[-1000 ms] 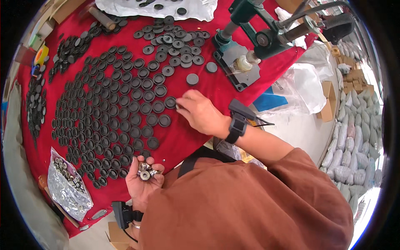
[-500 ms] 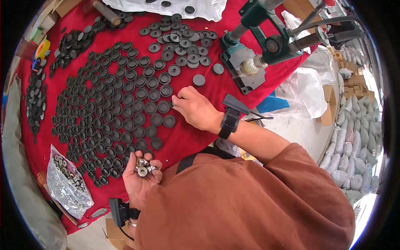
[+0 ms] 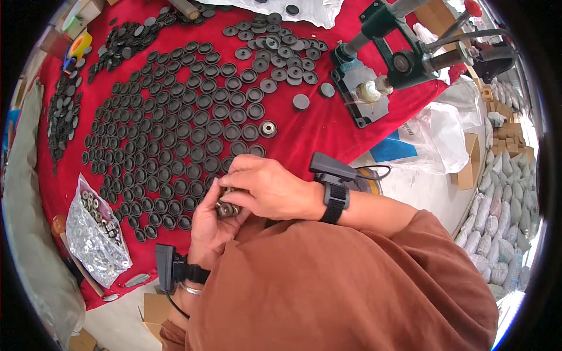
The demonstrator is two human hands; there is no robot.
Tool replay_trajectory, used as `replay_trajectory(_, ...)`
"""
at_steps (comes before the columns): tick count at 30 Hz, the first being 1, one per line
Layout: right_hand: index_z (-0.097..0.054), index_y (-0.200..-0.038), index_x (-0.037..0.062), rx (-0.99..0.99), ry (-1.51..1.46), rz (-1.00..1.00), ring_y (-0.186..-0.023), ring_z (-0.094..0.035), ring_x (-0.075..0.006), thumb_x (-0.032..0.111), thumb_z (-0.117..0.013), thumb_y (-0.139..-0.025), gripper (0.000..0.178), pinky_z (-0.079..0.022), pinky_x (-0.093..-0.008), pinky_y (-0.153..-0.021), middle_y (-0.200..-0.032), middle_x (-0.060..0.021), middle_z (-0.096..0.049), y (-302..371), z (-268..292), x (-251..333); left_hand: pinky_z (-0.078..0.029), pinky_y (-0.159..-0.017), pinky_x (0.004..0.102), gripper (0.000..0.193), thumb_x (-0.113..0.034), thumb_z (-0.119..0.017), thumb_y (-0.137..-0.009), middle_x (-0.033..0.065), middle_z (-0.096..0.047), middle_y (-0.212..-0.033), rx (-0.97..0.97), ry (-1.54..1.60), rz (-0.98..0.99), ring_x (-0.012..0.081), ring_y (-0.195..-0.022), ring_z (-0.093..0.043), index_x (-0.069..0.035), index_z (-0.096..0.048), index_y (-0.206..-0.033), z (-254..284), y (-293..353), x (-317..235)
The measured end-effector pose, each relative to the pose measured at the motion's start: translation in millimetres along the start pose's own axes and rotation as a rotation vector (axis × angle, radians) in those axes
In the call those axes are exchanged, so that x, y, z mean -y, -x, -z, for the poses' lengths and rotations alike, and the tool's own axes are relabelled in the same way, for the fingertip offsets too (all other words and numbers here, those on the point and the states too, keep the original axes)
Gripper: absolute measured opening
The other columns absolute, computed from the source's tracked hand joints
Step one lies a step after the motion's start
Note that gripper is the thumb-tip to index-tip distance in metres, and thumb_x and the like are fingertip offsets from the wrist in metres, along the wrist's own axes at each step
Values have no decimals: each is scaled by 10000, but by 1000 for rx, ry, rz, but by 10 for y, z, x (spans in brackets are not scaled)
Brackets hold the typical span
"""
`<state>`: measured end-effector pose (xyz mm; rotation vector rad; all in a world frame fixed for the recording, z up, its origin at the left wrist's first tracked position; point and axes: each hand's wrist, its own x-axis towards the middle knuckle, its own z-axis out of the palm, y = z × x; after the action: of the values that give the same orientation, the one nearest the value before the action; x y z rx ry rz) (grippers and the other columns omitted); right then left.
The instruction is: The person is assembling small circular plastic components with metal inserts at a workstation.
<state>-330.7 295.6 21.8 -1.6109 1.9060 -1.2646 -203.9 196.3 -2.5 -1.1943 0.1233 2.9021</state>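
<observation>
Now right hand (image 3: 266, 187) has joined left hand (image 3: 213, 225) over bearings (image 3: 227, 208).

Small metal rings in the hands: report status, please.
Left hand cupped, holding small metal rings. Right hand picking from them. Nothing in the way.

Clear plastic bag (image 3: 96, 231) of metal rings, table's near-left edge; brown cardboard boxes (image 3: 469, 161) on floor, right.
</observation>
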Motion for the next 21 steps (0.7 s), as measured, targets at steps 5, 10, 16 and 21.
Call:
replay_trajectory(5,-621,-886,-10,141,-39,-175,-691,-587,-298,82,-618,-745,169,-479,-366,-603,-764,-121,-566,63,13,27,-535,-765,364,352,-340,-451,-937,103,-592,-1030,-80,-275,21,189,-915,-598,-30,-523,-1088,10,80,37)
replay_trajectory(10,-634,-885,5,288,-127,-444,-696,-596,-288,97,-620,-745,168,-484,-349,-616,-785,-135,-577,85,136,141,-542,-665,322,337,-316,-451,-941,81,-618,-894,-34,-510,6,165,-806,-612,-14,-553,-1053,26,133,52)
replay_trajectory(16,-628,-862,-21,-7,128,-356,-780,-565,-349,97,-623,-737,172,-468,-407,-697,-783,-183,-573,269,251,-143,-538,-616,290,323,-287,-473,-935,64,-611,-859,-78,-400,21,155,-748,-609,-5,-559,-1066,108,141,35)
replay_trajectory(21,-629,-923,-6,-84,233,-273,-699,-574,-280,63,-655,-745,193,-482,-349,-627,-824,-133,-543,180,150,-468,-546,-605,294,329,-286,-479,-932,68,-602,-855,-38,-188,38,165,-742,-610,-4,-546,-1089,193,140,15)
